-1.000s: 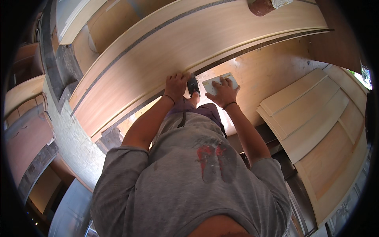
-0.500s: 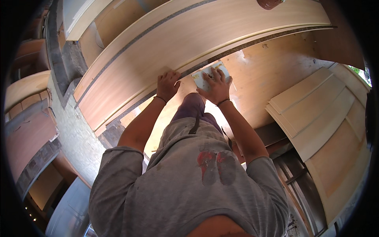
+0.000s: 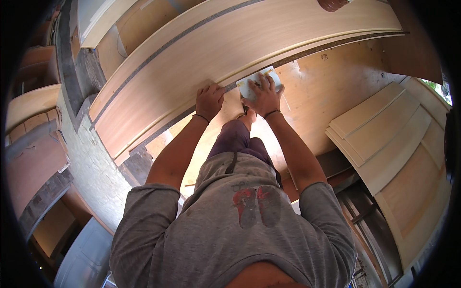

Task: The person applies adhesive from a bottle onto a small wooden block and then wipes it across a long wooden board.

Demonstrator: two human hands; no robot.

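A long pale wood panel with a dark strip lies across the far side. My left hand rests on its near edge, fingers laid over the top and slightly bent, holding nothing loose. To the right, my right hand grips a flat, pale blue rectangular pad with yellowish stains, its fingers spread over the top. The pad is against the panel's dark near edge; its underside is hidden. Below my hands, a bare foot shows at the end of my purple-trousered leg.
A broad wood sheet spreads beyond the pad to the right. Stacked thin boards lean at the right. A reddish-brown rounded object sits at the top edge. Grey floor and more wooden pieces lie to the left.
My right hand and the pad have moved slightly away from me along the panel's edge. My left hand has shifted a little right, its fingers more bent. My foot has come into view.
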